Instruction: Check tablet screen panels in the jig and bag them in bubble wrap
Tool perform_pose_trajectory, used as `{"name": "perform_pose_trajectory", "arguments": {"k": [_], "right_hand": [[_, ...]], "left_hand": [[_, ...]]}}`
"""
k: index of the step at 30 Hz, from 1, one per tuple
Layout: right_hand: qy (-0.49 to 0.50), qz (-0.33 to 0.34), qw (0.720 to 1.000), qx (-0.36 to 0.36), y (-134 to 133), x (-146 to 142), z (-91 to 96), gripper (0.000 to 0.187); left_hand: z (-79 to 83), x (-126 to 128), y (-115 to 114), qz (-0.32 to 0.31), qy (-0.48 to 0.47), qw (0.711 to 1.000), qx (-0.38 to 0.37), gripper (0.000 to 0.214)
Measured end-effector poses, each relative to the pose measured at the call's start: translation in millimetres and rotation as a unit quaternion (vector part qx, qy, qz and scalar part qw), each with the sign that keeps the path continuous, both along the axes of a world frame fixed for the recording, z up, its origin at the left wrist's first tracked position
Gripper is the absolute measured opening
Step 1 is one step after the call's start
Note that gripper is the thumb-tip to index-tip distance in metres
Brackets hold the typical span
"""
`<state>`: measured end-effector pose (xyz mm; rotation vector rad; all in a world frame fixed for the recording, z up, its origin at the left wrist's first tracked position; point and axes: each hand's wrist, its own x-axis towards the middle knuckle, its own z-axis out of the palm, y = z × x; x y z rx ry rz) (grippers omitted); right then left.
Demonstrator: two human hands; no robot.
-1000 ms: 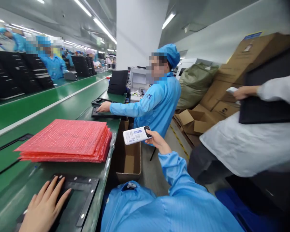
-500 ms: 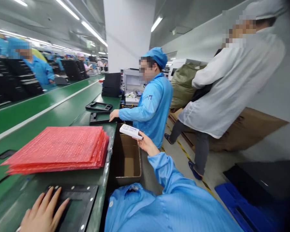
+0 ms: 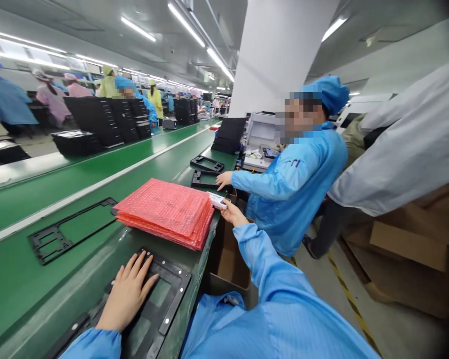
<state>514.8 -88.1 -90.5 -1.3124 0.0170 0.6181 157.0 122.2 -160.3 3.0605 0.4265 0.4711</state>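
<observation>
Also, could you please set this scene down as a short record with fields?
Left hand: spread palm-down on a black fixture
Right hand: gripping a slim white device
Device position: by the far right corner of the red bubble-wrap stack; contact unclear
Left of stack: thin black frame, lying flat
Co-worker's hand: at a black tray
</observation>
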Motion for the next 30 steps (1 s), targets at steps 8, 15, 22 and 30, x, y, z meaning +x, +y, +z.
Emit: {"name": "perform_pose_trajectory", "arguments": {"k": [8,15,22,30], "right_hand": [[-0.067,0.0,0.97,-0.233,3.7,22.4,-13.7,0.034],[-0.175,-0.06,0.944,-0.275,-17.8,-11.0,-59.7,0.033],[-0.431,-0.11,0.88,-0.165,-26.1,-85.1,-39.9,0.052],[-0.731,0.414,0.539,0.061,32.8,-195.4,-4.9,0.028]], "left_hand": [[-1.0,-4.3,-3.4,0.0,-0.007,1.0,0.003,0.06],[-8.7,-9.4,-1.1,-0.017,-0.017,1.0,0.016,0.062],[25.9,-16.9,1.1,0.011,0.009,0.991,-0.136,0.052],[71.7,-41.9,122.8,0.423,-0.086,0.887,-0.163,0.061]]}}
